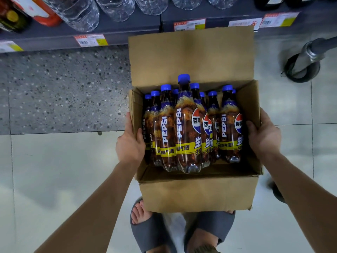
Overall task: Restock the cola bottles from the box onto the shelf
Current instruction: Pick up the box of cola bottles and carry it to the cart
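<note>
An open cardboard box (pixel 197 190) hangs in front of me above my feet, tilted so its opening faces me. Several cola bottles (pixel 186 125) with blue caps and Pepsi labels fill it. My left hand (pixel 130 143) grips the box's left wall, thumb inside the rim. My right hand (pixel 262 136) holds the right wall the same way. The far flap (pixel 189 57) of the box stands up toward the dark grey shelf (pixel 116 36).
The bottom shelf carries large clear water bottles (pixel 82 13) and a red-capped container (pixel 43 15), with price tags (pixel 91 40) along its edge. A cart caster wheel (pixel 303 64) stands on the tiled floor at right. My feet in grey slides (pixel 151 232) are under the box.
</note>
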A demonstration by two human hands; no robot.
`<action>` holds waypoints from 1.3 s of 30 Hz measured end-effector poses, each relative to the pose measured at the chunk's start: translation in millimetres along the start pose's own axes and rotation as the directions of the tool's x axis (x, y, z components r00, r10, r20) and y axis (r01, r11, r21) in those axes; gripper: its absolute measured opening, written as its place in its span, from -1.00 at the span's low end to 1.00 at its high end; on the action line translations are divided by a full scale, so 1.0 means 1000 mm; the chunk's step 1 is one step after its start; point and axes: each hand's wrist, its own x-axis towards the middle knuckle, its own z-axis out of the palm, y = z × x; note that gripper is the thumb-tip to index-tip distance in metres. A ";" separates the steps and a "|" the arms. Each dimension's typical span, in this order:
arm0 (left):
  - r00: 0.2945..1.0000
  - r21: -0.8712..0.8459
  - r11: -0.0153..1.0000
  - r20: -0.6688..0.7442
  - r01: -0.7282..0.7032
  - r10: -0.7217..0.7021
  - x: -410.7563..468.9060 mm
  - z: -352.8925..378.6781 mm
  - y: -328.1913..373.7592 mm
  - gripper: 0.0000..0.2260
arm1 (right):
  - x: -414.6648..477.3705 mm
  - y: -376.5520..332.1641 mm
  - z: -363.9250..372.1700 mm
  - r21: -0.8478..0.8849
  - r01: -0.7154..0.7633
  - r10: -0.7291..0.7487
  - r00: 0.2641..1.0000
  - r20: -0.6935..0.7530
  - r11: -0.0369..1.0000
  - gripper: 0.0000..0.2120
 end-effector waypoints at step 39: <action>0.999 -0.329 0.944 -0.044 0.014 -0.031 -0.250 -0.377 0.080 -0.44 | -0.232 -0.155 -0.340 0.121 0.061 -0.066 0.997 0.038 0.991 -0.47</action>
